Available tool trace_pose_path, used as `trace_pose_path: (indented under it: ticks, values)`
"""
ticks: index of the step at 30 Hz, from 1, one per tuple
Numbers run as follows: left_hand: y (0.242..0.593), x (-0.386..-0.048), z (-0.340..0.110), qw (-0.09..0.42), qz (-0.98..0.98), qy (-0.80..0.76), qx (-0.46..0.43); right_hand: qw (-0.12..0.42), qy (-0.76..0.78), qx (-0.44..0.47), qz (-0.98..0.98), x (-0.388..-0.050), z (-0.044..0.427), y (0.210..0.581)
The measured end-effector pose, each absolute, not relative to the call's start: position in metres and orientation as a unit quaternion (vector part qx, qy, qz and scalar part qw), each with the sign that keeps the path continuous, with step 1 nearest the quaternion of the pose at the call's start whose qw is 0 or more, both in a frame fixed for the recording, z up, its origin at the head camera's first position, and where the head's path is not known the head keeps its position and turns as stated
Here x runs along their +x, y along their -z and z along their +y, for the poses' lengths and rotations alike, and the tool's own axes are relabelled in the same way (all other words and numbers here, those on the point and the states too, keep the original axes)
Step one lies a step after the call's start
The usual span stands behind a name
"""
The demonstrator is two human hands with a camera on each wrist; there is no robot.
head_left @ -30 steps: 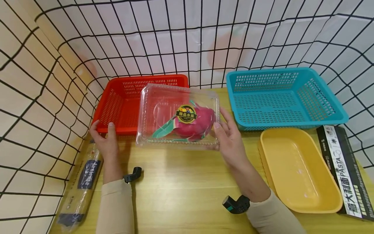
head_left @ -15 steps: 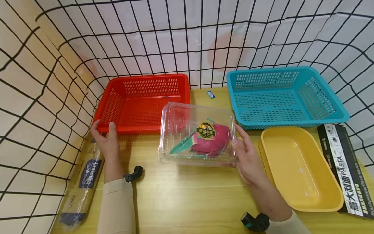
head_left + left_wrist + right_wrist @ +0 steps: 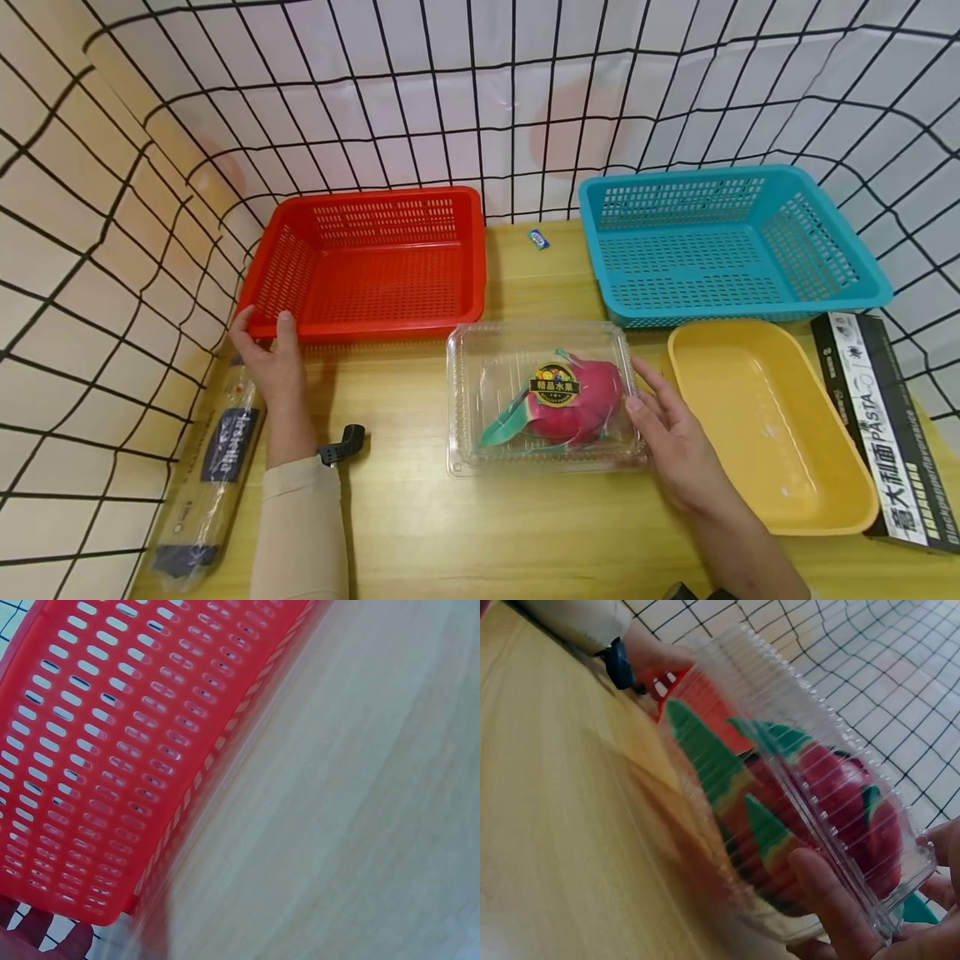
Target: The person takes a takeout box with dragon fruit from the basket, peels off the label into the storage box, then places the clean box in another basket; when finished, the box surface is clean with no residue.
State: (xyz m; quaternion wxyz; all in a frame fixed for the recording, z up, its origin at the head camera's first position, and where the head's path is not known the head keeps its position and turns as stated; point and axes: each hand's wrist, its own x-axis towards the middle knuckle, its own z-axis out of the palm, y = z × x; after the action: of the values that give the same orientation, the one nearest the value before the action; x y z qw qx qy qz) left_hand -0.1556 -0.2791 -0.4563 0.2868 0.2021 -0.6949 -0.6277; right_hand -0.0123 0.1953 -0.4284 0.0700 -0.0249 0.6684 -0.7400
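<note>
A clear plastic clamshell box (image 3: 468,392) with a round fruit label is gripped at its right side by my right hand (image 3: 678,442). Inside lies a pink dragon fruit (image 3: 592,404) with green leaf tips. In the right wrist view, the thumb (image 3: 829,900) presses one face of the box and other fingers are behind it. The box is low over the table; whether it touches is unclear. My left hand (image 3: 273,367) holds the front left corner of the red basket (image 3: 375,329), whose slotted wall fills the upper left of the left wrist view.
A blue basket (image 3: 697,312) stands at the back right, with a yellow tray (image 3: 772,433) before it. Beside that lies a black PASTA box (image 3: 877,425). A long clear-wrapped packet (image 3: 213,467) lies at left. A small blue-wrapped piece (image 3: 538,239) sits between the baskets. Black wire mesh (image 3: 517,125) encloses the table.
My right hand has carried the clear box with the dragon fruit rightward, toward me and down, away from the red basket. The small wrapped piece has come into view. My left hand stays on the basket.
</note>
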Motion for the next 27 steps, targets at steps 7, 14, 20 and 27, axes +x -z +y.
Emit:
trace_pose_path:
  ticks: [7,14,20,27]
  values:
    - [0.4587,-0.1578,-0.2825,0.283,-0.699,0.623,0.209,0.074,0.718,0.005,0.692,-0.0097,0.1948,0.4347]
    - [0.4541,-0.1543,-0.2816,0.27,-0.692,0.632,0.222,0.126,0.703,0.036,0.699,-0.0125,0.1929,0.4289]
    - [0.4541,-0.1536,-0.2808,0.27,-0.696,0.625,0.225,0.138,0.675,0.037,0.724,-0.0146,0.1917,0.4256]
    - [0.4552,-0.1547,-0.2801,0.278,-0.7,0.62,0.219,0.135,0.65,0.039,0.747,-0.0168,0.1939,0.4286]
